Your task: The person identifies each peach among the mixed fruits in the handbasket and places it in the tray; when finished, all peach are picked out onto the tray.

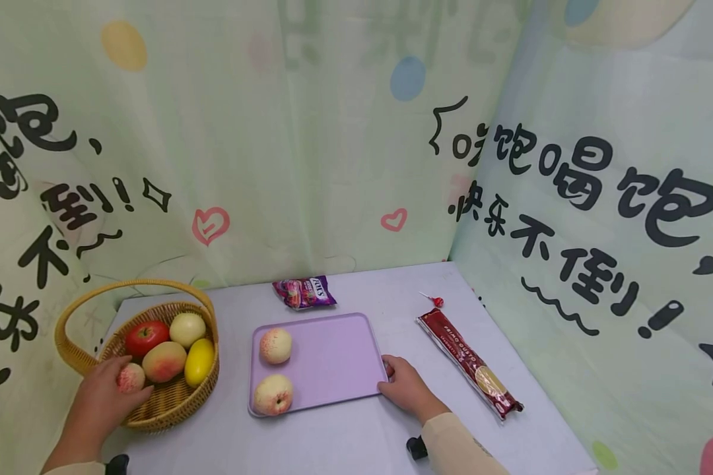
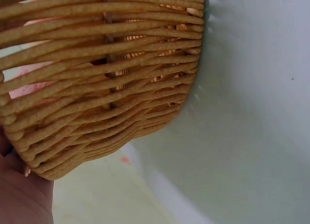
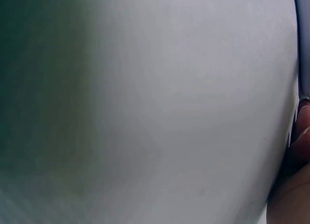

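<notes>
My left hand (image 1: pixel 103 396) reaches over the near-left rim of a wicker basket (image 1: pixel 172 412), its thumb and fingers round a small pink-speckled peach (image 1: pixel 131 378). Beside that peach in the basket lie a red tomato-like fruit (image 1: pixel 146 338), a larger peach (image 1: pixel 164 361), a pale round fruit (image 1: pixel 187 329) and a yellow lemon (image 1: pixel 199 363). In the left wrist view, the basket's weave (image 2: pixel 106 88) hides most of the contents. My right hand (image 1: pixel 411 388) grips the right edge of a purple tray (image 1: pixel 333 363). Two pale peaches, one farther back (image 1: pixel 276 346) and one nearer (image 1: pixel 274 394), sit at its left end.
A purple snack bag (image 1: pixel 305 292) lies behind the tray on the white table (image 1: pixel 261 448). To the right are a long dark-red packet (image 1: pixel 469 363) and a red lollipop (image 1: pixel 437 301). The basket's tall handle (image 1: pixel 136 282) arches up behind the fruit. Printed curtains surround the table.
</notes>
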A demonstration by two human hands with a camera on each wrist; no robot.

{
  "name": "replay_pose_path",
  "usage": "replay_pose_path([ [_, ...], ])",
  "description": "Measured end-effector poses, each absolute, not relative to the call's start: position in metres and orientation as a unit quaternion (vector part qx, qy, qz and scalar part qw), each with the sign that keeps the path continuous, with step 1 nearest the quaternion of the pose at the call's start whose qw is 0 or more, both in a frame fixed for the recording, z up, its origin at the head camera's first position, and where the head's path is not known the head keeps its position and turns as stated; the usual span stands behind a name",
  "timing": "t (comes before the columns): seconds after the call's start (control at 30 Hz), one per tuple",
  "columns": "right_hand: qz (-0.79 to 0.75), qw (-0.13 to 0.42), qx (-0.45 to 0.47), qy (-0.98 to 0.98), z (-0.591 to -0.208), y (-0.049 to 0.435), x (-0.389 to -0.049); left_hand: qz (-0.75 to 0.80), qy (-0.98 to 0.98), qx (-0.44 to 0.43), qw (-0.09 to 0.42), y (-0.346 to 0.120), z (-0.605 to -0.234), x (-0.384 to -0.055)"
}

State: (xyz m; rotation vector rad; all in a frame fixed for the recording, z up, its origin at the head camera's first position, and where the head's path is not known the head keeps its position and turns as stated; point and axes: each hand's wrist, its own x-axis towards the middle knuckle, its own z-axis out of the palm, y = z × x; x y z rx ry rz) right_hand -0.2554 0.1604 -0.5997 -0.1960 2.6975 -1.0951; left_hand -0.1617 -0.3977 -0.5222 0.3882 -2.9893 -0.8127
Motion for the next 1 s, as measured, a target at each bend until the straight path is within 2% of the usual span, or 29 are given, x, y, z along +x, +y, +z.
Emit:
replay_pose_path([
  [0.23, -0.374, 0.111, -0.067, 0.918, -0.598, 0.160, -0.255, -0.251, -0.960, 0.120, 0.021, -0.398, -0.527, -0.162],
  [0.57, -0.372, 0.110, -0.069, 0.919, -0.598, 0.160, -0.254, -0.239, -0.963, 0.100, 0.078, -0.395, -0.533, -0.159],
  [1.0, -0.370, 0.108, -0.068, 0.920, -0.599, 0.160, -0.255, -0.245, -0.960, 0.100, 0.095, -0.393, -0.534, -0.157],
])
